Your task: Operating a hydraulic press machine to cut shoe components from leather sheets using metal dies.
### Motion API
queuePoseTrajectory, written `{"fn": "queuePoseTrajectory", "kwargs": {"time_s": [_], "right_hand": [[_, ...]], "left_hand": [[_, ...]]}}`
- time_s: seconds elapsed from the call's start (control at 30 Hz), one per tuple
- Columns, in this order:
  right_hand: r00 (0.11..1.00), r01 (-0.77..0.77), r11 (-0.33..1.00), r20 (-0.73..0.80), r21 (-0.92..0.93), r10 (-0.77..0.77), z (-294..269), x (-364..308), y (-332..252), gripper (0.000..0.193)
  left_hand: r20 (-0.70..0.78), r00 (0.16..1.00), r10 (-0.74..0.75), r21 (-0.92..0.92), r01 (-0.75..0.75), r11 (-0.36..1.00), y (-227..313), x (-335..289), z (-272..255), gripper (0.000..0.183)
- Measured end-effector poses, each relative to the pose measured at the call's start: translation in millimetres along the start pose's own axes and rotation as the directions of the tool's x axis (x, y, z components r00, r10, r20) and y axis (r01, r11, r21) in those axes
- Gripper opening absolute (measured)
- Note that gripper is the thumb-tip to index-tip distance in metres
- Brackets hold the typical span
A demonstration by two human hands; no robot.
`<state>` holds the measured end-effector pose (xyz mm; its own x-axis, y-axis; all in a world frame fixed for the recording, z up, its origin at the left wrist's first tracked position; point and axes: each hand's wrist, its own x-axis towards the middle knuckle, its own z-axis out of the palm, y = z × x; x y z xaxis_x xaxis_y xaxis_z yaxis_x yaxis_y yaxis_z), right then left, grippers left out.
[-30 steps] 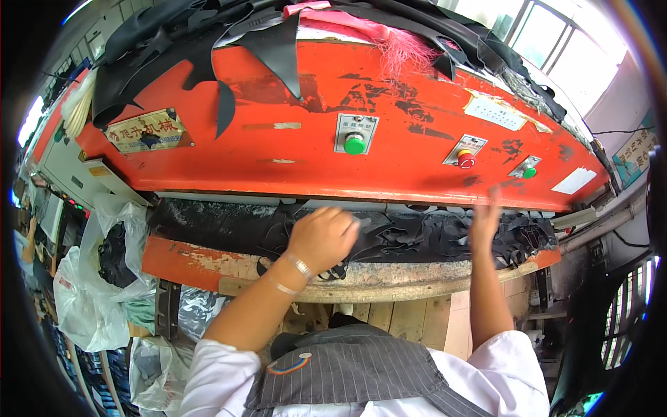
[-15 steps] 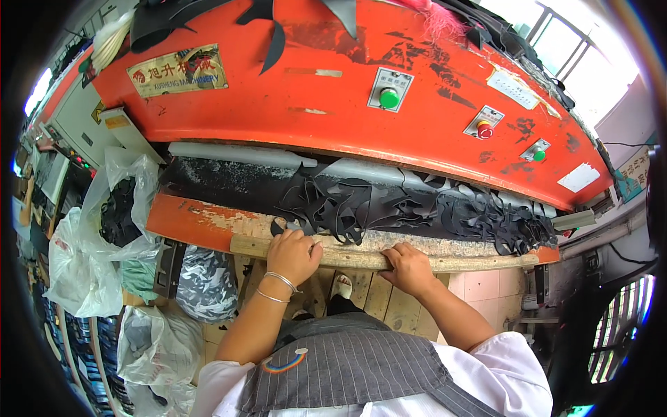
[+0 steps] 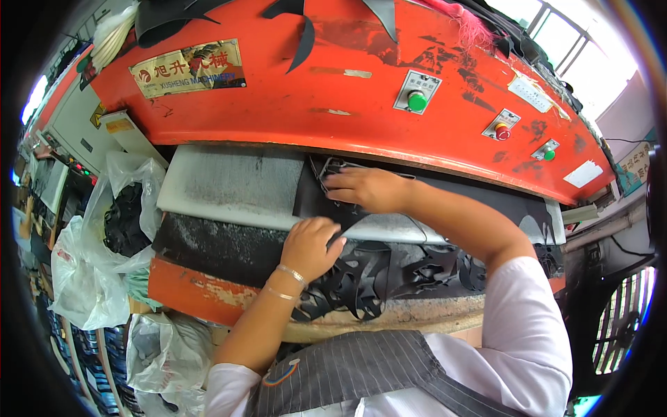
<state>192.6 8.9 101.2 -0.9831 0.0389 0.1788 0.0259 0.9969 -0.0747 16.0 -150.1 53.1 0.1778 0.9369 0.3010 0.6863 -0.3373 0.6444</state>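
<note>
A black sheet (image 3: 486, 191) lies across the pale cutting board (image 3: 229, 182) of the red press. Over the sheet's left part, my right hand (image 3: 372, 190) reaches far in, its fingers closed on a thin metal cutting die (image 3: 336, 167). The hand covers much of that die. Nearer to me, my left hand (image 3: 310, 244) is at the board's front edge, its bent fingers and thumb around the sheet's hanging front corner. Curled black offcuts (image 3: 389, 274) hang in front of the board, just right of my left wrist.
The press's red front (image 3: 278, 97) rises close behind the board, with a green button (image 3: 417, 101), a red button (image 3: 501, 131) and a smaller green one. Plastic bags (image 3: 87, 278) stand at left. A wooden rail (image 3: 417, 321) runs along the near edge.
Both hands have left the wooden rail. My right hand has gone far forward to the die, my left forward to the sheet. The pale board and black sheet now show above the offcuts.
</note>
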Motion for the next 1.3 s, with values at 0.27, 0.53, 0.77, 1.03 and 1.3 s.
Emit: {"fn": "queuePoseTrajectory", "kwargs": {"time_s": [0.27,0.53,0.77,1.03,1.3], "right_hand": [[0.921,0.380,0.924,0.098,-0.026,-0.376,73,50,79,0.012],[0.961,-0.276,0.812,-0.175,-0.515,0.215,-75,-43,75,0.017],[0.294,-0.945,0.234,-0.288,-0.226,0.911,-61,-169,53,0.014],[-0.140,-0.951,-0.102,-0.114,0.291,0.984,41,-180,44,0.023],[-0.110,-0.836,-0.017,-0.137,0.548,0.984,64,-161,44,0.036]], "left_hand": [[0.050,0.998,0.036,0.243,-0.047,0.969,-67,14,46,0.049],[0.026,0.998,0.056,0.162,-0.060,0.985,-75,29,43,0.042],[-0.020,0.996,0.088,-0.001,-0.088,0.996,-89,86,48,0.038],[0.017,0.995,0.099,0.028,-0.100,0.995,-113,127,75,0.050],[-0.055,0.998,0.023,-0.003,-0.023,1.000,-119,133,73,0.021]]}}
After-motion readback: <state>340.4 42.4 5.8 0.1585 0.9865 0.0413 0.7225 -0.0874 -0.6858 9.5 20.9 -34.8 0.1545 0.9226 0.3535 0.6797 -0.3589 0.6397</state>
